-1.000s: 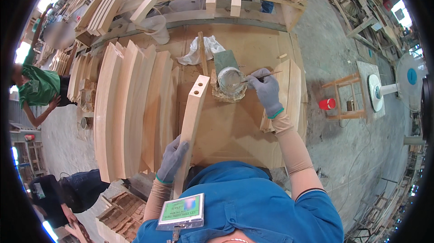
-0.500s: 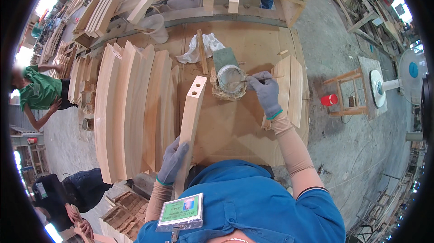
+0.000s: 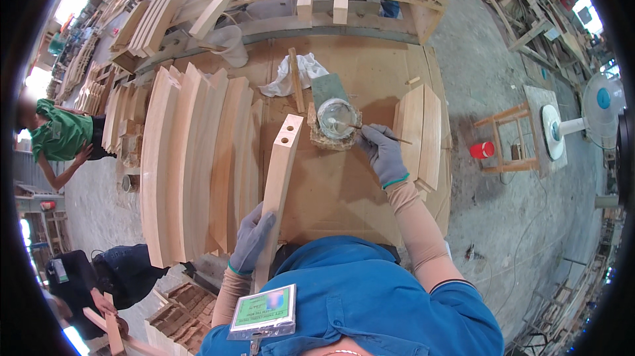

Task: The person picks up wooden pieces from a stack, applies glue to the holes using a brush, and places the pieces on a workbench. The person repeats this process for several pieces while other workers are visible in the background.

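A long, slightly curved wooden piece [image 3: 280, 174] with two round holes in its end face stands tilted before me. My left hand [image 3: 253, 238], in a grey glove, is wrapped round its lower part. My right hand [image 3: 383, 154], gloved too, pinches a thin brush-like stick [image 3: 390, 136]; its tip reaches over a round jar [image 3: 336, 118] with pale, whitish contents. The jar sits on a crusted block [image 3: 331, 143] beside a green-grey block [image 3: 325, 86]. Whether the tip touches the contents, I cannot tell.
Several curved boards [image 3: 192, 164] stand upright on the left, with more boards [image 3: 418, 134] on the right. Behind the jar lie a white cloth [image 3: 311, 68] and a wooden stick [image 3: 296, 81]. A white bucket [image 3: 231, 46] stands by the far bench [image 3: 423, 18]. Co-workers [image 3: 63, 131] are at left.
My right hand has moved slightly nearer to me, and the stick now slants down to the right. My left hand keeps its hold on the wooden piece.
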The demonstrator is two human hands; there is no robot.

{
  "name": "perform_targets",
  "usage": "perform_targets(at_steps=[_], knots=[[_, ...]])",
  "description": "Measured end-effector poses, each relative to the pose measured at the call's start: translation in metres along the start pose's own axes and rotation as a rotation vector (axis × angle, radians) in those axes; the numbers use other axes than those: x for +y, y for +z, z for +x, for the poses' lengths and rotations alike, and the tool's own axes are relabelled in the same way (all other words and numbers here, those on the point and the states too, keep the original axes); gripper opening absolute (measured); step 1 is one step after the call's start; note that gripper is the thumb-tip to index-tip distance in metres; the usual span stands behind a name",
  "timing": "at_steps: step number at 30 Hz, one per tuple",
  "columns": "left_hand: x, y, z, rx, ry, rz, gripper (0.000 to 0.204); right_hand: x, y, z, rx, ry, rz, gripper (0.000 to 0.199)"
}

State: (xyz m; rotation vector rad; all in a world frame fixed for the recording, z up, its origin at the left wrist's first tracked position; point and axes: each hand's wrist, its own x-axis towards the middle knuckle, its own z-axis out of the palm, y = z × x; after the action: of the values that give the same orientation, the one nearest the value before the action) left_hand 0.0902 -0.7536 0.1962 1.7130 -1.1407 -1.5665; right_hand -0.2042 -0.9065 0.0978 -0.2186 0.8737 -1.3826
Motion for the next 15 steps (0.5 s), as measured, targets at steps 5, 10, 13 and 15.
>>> perform_targets(at_steps=[5, 10, 13, 15], knots=[[0.008, 0.003, -0.004, -0.031, 0.037, -0.041, 0.046, -0.004, 0.007, 0.001, 0.0, -0.046, 0.054, 0.009], [0.003, 0.005, -0.009, -0.028, 0.02, -0.075, 0.045, -0.004, 0.018, -0.003, -0.014, -0.24, -0.271, 0.008], [0.006, 0.007, -0.009, -0.032, 0.037, -0.082, 0.043, 0.001, 0.018, -0.003, -0.039, -0.332, -0.559, 0.012], [0.007, 0.009, -0.01, -0.029, 0.046, -0.072, 0.043, 0.002, 0.02, -0.002, -0.047, -0.43, -0.663, 0.013]])
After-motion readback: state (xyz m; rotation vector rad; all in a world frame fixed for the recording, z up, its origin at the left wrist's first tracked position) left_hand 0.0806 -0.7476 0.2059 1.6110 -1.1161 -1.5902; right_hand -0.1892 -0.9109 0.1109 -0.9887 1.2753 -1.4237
